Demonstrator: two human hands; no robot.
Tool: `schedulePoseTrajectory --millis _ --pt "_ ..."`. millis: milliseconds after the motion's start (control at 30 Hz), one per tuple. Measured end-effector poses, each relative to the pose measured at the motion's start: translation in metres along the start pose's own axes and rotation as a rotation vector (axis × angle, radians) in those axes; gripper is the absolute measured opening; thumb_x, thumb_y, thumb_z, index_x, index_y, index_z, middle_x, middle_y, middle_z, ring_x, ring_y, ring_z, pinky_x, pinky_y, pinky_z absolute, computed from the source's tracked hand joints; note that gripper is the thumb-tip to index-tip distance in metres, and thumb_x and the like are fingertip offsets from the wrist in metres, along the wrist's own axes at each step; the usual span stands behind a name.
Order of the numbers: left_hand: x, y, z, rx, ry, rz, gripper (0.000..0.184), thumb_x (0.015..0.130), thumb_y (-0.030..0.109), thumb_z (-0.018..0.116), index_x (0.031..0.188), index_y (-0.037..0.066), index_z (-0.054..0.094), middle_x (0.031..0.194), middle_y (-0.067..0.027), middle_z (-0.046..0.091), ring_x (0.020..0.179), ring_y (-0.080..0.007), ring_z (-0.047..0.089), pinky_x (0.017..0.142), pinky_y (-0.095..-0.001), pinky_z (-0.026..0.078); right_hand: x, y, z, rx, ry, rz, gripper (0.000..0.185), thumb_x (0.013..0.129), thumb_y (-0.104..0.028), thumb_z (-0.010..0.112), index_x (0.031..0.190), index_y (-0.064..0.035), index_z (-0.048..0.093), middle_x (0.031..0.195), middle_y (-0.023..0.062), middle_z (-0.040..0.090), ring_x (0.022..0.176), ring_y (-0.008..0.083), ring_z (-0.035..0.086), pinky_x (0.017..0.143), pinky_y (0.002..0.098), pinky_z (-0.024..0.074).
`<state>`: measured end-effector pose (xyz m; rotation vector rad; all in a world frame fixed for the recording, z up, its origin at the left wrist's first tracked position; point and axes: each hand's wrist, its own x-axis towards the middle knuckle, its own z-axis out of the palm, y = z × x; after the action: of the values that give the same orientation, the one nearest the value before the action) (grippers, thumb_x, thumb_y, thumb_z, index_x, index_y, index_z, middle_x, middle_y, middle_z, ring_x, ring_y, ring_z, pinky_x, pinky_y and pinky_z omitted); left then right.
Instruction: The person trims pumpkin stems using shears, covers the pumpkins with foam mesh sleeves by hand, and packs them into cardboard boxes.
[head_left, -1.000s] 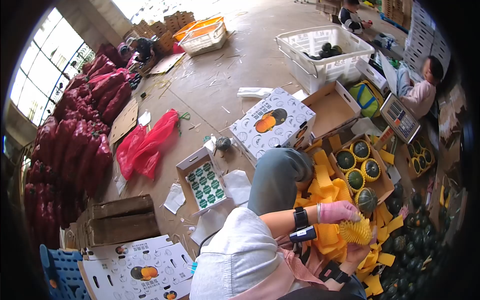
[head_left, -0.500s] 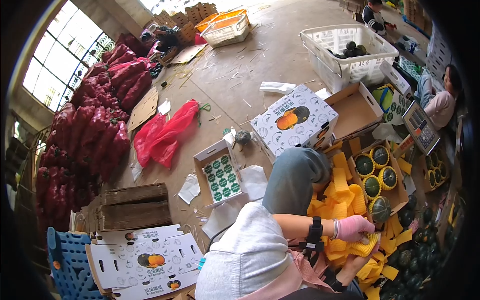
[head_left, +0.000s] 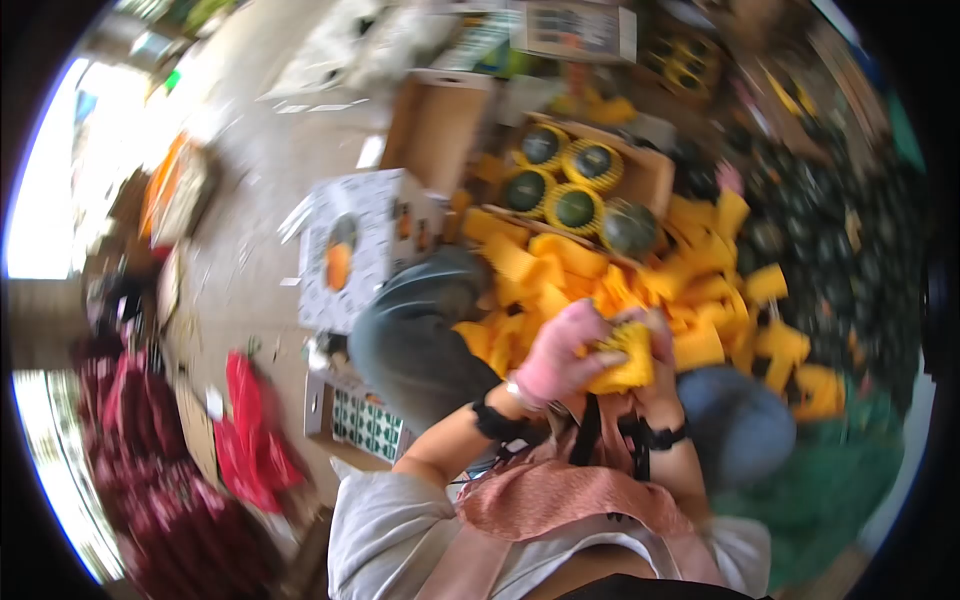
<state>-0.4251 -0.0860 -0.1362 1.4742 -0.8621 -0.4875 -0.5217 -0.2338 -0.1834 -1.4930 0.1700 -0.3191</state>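
Note:
My left hand (head_left: 562,355), in a pink glove, grips the left side of a yellow foam net sleeve (head_left: 625,362). My right hand (head_left: 660,345) is closed around the sleeve's other side, its fingers partly hidden. Whether a pumpkin is inside the sleeve I cannot make out. Just beyond my hands is an open cardboard box (head_left: 655,180) with several dark green pumpkins. Most of them wear yellow foam nets, while the one nearest my hands, a bare pumpkin (head_left: 630,228), has none showing. Loose yellow foam nets (head_left: 570,262) are heaped between my hands and the box.
Many dark green pumpkins (head_left: 800,240) lie piled at the right. A printed white carton (head_left: 330,230) and an open brown tray (head_left: 430,130) stand left of the box. A sticker-filled box (head_left: 365,420), red netting (head_left: 250,440) and full red sacks (head_left: 160,500) are farther left.
The view has swung right and down, with some blur. Both hands now show in front of my body, still on the yellow foam net. The filled box appears unchanged.

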Motion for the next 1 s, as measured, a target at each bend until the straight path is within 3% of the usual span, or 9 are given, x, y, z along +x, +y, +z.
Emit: schedulePoseTrajectory --millis 167,267,367,433,500,567,767,833,1000 --pt "-0.003 -0.008 -0.042 -0.612 -0.651 -0.587 0.035 0.088 0.024 0.061 0.112 0.000 0.054 0.105 -0.0050 0.058 0.101 -0.0142 0.051 0.091 -0.0295 0.039 -0.021 -0.006 -0.009 0.744 0.026 0.462 0.042 0.073 0.011 0.053 0.112 -0.0040 0.056 0.105 0.0020 0.060 0.095 0.0115 0.056 0.083 0.0251 0.0460" --pt "0.008 -0.009 -0.051 -0.828 -0.530 -0.764 0.034 0.088 0.024 0.060 0.110 -0.001 0.056 0.107 -0.0080 0.061 0.102 -0.0191 0.055 0.090 -0.0333 0.043 -0.045 -0.017 -0.015 0.837 -0.305 0.803 0.048 0.076 0.010 0.055 0.122 -0.0048 0.053 0.112 0.0037 0.060 0.097 0.0131 0.057 0.082 0.0262 0.0470" --pt "0.021 -0.007 -0.021 -0.977 -0.146 -0.861 0.041 0.086 0.037 0.059 0.106 0.002 0.054 0.098 -0.0103 0.061 0.087 -0.0230 0.060 0.079 -0.0364 0.049 -0.042 -0.033 -0.017 0.839 -0.370 0.850 0.043 0.082 -0.003 0.063 0.123 -0.0063 0.051 0.114 0.0079 0.060 0.105 0.0170 0.056 0.077 0.0309 0.0514" --pt "0.036 -0.024 -0.017 -1.160 -0.226 -1.060 0.051 0.084 0.046 0.060 0.109 0.003 0.053 0.098 -0.0118 0.061 0.075 -0.0195 0.062 0.069 -0.0311 0.051 -0.016 -0.025 -0.039 1.169 0.105 0.455 0.031 0.087 -0.009 0.061 0.116 -0.0044 0.051 0.108 0.0120 0.061 0.101 0.0214 0.060 0.073 0.0339 0.0539" --pt "0.068 -0.073 -0.028 -1.049 -0.697 -0.968 0.053 0.085 0.051 0.058 0.106 0.003 0.055 0.092 -0.0086 0.062 0.060 -0.0145 0.060 0.051 -0.0220 0.048 0.018 -0.003 -0.080 1.393 0.037 0.284 0.022 0.090 -0.014 0.058 0.109 -0.0054 0.050 0.099 0.0137 0.062 0.083 0.0245 0.065 0.057 0.0311 0.0542" --pt "0.090 -0.105 -0.035 -0.401 -0.581 -0.737 0.049 0.085 0.049 0.060 0.102 0.003 0.060 0.089 -0.0058 0.062 0.079 -0.0120 0.059 0.065 -0.0230 0.050 0.050 0.020 -0.098 1.041 0.158 0.452 0.026 0.092 -0.018 0.056 0.115 -0.0068 0.050 0.101 0.0099 0.062 0.069 0.0214 0.065 0.045 0.0238 0.0474" --pt "0.132 -0.198 -0.036 0.137 -0.014 -0.378 0.016 0.089 0.016 0.060 0.096 0.001 0.058 0.082 0.0011 0.055 0.077 -0.0086 0.049 0.068 -0.0223 0.043 0.108 0.065 -0.089 0.152 0.415 0.595 0.027 0.093 -0.015 0.050 0.118 -0.0082 0.059 0.111 -0.0016 0.061 0.081 0.0011 0.059 0.037 0.0157 0.0394" --pt "0.140 -0.216 -0.032 0.235 0.046 -0.303 0.016 0.090 0.017 0.060 0.097 0.002 0.058 0.082 0.0023 0.052 0.076 -0.0065 0.046 0.067 -0.0210 0.041 0.125 0.075 -0.084 0.035 0.336 0.646 0.018 0.093 -0.017 0.053 0.103 -0.0108 0.067 0.088 -0.0048 0.061 0.071 0.0037 0.053 0.043 0.0192 0.0417" --pt "0.157 -0.225 -0.033 -0.395 -0.102 -0.427 0.011 0.095 0.014 0.051 0.104 0.007 0.051 0.087 0.0069 0.044 0.080 -0.0027 0.039 0.075 -0.0174 0.036 0.133 0.137 -0.083 -0.332 0.434 -0.035 0.005 0.086 -0.009 0.063 0.088 -0.0104 0.068 0.073 0.0043 0.050 0.068 0.0175 0.048 0.064 0.0296 0.0389"
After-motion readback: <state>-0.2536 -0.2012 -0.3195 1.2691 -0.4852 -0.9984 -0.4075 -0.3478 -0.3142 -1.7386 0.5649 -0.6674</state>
